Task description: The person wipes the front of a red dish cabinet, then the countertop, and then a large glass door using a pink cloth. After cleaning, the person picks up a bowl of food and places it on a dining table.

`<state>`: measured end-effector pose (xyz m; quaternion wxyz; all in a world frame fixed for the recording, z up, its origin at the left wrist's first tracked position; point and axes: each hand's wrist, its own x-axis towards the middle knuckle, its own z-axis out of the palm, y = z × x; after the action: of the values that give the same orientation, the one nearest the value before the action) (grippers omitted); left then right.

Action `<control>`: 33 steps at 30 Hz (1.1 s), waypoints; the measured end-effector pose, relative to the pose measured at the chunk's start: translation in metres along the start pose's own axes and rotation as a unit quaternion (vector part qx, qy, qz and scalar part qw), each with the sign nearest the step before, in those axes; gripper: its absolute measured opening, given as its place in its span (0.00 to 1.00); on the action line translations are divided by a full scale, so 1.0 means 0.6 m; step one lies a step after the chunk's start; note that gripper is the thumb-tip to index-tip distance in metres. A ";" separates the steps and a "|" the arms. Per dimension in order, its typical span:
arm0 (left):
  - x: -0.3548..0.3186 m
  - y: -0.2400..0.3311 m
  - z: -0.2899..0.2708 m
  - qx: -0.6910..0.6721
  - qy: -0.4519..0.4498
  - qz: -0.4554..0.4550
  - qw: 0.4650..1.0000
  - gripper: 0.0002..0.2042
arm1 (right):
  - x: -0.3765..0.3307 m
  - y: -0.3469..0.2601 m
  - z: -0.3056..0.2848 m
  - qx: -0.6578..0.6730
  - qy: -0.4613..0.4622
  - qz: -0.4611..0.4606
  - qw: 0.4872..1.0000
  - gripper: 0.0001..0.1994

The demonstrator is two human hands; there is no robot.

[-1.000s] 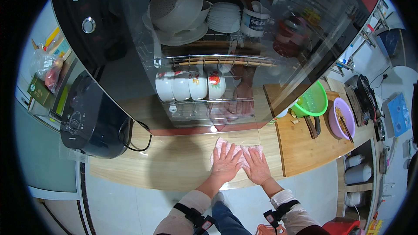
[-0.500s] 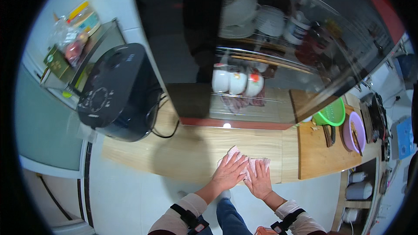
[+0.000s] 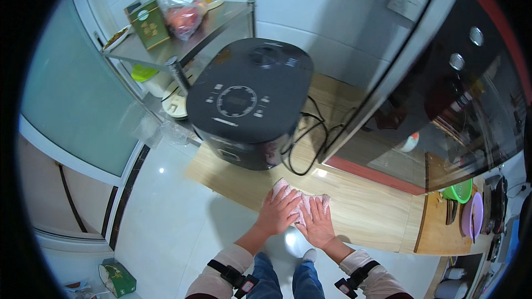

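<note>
A pink cloth (image 3: pixel 304 202) is spread on the pale wood countertop (image 3: pixel 368 210), close to its front edge. My left hand (image 3: pixel 276 214) lies flat over the cloth's left part, fingers stretched out. Beside it my right hand (image 3: pixel 318 226) presses on the right part, its fingers also extended. Much of the cloth is hidden under both palms. Just beyond the hands stands a black rice cooker (image 3: pixel 249 102), its dark power cord (image 3: pixel 310 149) looped on the counter to its right.
A glass-fronted dish cabinet (image 3: pixel 382 180) stands on the counter to the right. Farther right are a cutting board (image 3: pixel 438 232), a green basket (image 3: pixel 459 191) and a purple bowl (image 3: pixel 472 210). A metal shelf (image 3: pixel 221 16) at the back left holds a jar and bags.
Both hands have slid the cloth leftward along the counter, from in front of the cabinet to in front of the rice cooker. My view has turned left.
</note>
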<state>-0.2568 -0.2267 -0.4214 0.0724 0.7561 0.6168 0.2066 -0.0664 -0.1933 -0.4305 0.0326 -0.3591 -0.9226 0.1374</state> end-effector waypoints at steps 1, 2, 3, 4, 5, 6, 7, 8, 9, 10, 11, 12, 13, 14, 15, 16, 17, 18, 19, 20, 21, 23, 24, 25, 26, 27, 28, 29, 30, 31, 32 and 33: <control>-0.008 -0.020 -0.010 0.008 0.003 -0.010 1.000 0.26 | 0.018 -0.017 0.003 0.002 -0.005 -0.005 1.000 0.33; -0.016 -0.041 -0.020 0.016 0.007 -0.019 1.000 0.26 | 0.039 -0.034 0.006 0.003 -0.006 -0.012 1.000 0.33; -0.025 -0.062 -0.030 0.017 0.012 -0.025 0.999 0.26 | 0.059 -0.051 0.010 0.003 -0.008 -0.021 1.000 0.33; -0.031 -0.084 -0.039 0.019 0.019 -0.031 0.999 0.26 | 0.079 -0.068 0.013 0.002 -0.008 -0.030 1.000 0.33; -0.039 -0.103 -0.048 0.023 0.025 -0.037 0.999 0.26 | 0.098 -0.083 0.016 0.004 -0.011 -0.036 0.999 0.34; -0.047 -0.123 -0.057 0.032 0.030 -0.045 0.998 0.27 | 0.116 -0.100 0.019 0.006 -0.013 -0.041 0.999 0.34; -0.055 -0.141 -0.066 0.041 0.034 -0.052 0.997 0.27 | 0.134 -0.115 0.022 0.009 -0.015 -0.047 0.999 0.34; -0.062 -0.158 -0.074 0.053 0.038 -0.061 0.996 0.27 | 0.151 -0.129 0.025 0.006 -0.013 -0.058 0.998 0.34; -0.068 -0.175 -0.082 0.057 0.045 -0.064 0.995 0.27 | 0.168 -0.142 0.028 0.004 -0.010 -0.069 0.998 0.34; -0.073 -0.191 -0.089 0.063 0.052 -0.069 0.994 0.27 | 0.183 -0.154 0.030 0.001 -0.008 -0.080 0.997 0.34; -0.078 -0.206 -0.096 0.069 0.058 -0.073 0.993 0.27 | 0.199 -0.166 0.033 0.001 -0.005 -0.090 0.996 0.35; -0.083 -0.221 -0.104 0.077 0.057 -0.080 0.992 0.26 | 0.215 -0.178 0.036 0.002 -0.002 -0.099 0.995 0.35; -0.086 -0.234 -0.109 0.084 0.056 -0.088 0.991 0.26 | 0.228 -0.188 0.039 -0.001 -0.006 -0.104 0.995 0.36; -0.088 -0.246 -0.113 0.092 0.057 -0.093 0.990 0.25 | 0.242 -0.198 0.041 -0.002 -0.002 -0.110 0.994 0.36; -0.089 -0.257 -0.117 0.094 0.059 -0.102 0.989 0.25 | 0.254 -0.207 0.044 -0.006 -0.004 -0.111 0.994 0.36; -0.090 -0.265 -0.119 0.097 0.064 -0.108 0.987 0.25 | 0.264 -0.214 0.047 -0.011 -0.001 -0.111 0.994 0.36; -0.091 -0.272 -0.121 0.097 0.067 -0.117 0.986 0.24 | 0.274 -0.220 0.050 -0.011 -0.003 -0.111 0.994 0.36; -0.091 -0.277 -0.120 0.100 0.081 -0.117 0.985 0.24 | 0.283 -0.224 0.052 -0.011 -0.001 -0.109 0.994 0.36; -0.091 -0.281 -0.120 0.101 0.092 -0.120 0.983 0.24 | 0.288 -0.228 0.054 -0.007 0.017 -0.117 0.993 0.36; -0.091 -0.283 -0.119 0.102 0.099 -0.124 0.982 0.24 | 0.292 -0.229 0.055 -0.003 -0.003 -0.107 0.994 0.36; -0.091 -0.285 -0.117 0.099 0.105 -0.125 0.982 0.24 | 0.295 -0.230 0.055 0.006 -0.008 -0.107 0.994 0.37; -0.090 -0.286 -0.113 0.094 0.108 -0.127 0.982 0.24 | 0.297 -0.230 0.056 0.015 -0.016 -0.106 0.994 0.37; -0.090 -0.286 -0.112 0.099 0.105 -0.129 0.981 0.24 | 0.298 -0.230 0.055 0.015 -0.018 -0.106 0.994 0.37; -0.090 -0.285 -0.110 0.103 0.103 -0.130 0.981 0.24 | 0.297 -0.228 0.055 0.002 -0.035 -0.096 0.995 0.36; -0.090 -0.284 -0.110 0.101 0.101 -0.131 0.981 0.24 | 0.296 -0.228 0.054 0.022 -0.020 -0.103 0.994 0.36; -0.090 -0.281 -0.108 0.117 0.085 -0.138 0.980 0.24 | 0.295 -0.227 0.054 0.028 -0.020 -0.101 0.994 0.36; -0.091 -0.277 -0.107 0.129 0.069 -0.146 0.978 0.23 | 0.293 -0.227 0.053 0.041 -0.013 -0.103 0.994 0.36; -0.092 -0.270 -0.105 0.139 0.037 -0.158 0.977 0.23 | 0.287 -0.224 0.052 0.029 -0.021 -0.107 0.994 0.35; -0.094 -0.262 -0.103 0.142 0.036 -0.159 0.976 0.23 | 0.282 -0.222 0.050 0.022 -0.021 -0.114 0.993 0.35; -0.098 -0.252 -0.100 0.143 0.020 -0.165 0.976 0.23 | 0.274 -0.219 0.048 0.010 -0.020 -0.121 0.992 0.35; -0.102 -0.240 -0.096 0.149 0.021 -0.164 0.975 0.23 | 0.263 -0.214 0.046 0.016 -0.025 -0.122 0.992 0.35; -0.105 -0.227 -0.091 0.134 0.010 -0.170 0.976 0.23 | 0.249 -0.209 0.043 0.017 -0.029 -0.123 0.992 0.34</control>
<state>-0.4116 -0.2639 -0.4357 -0.0020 0.6407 0.7592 0.1143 -0.2630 -0.1875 -0.4260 0.0289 -0.2384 -0.9577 0.1585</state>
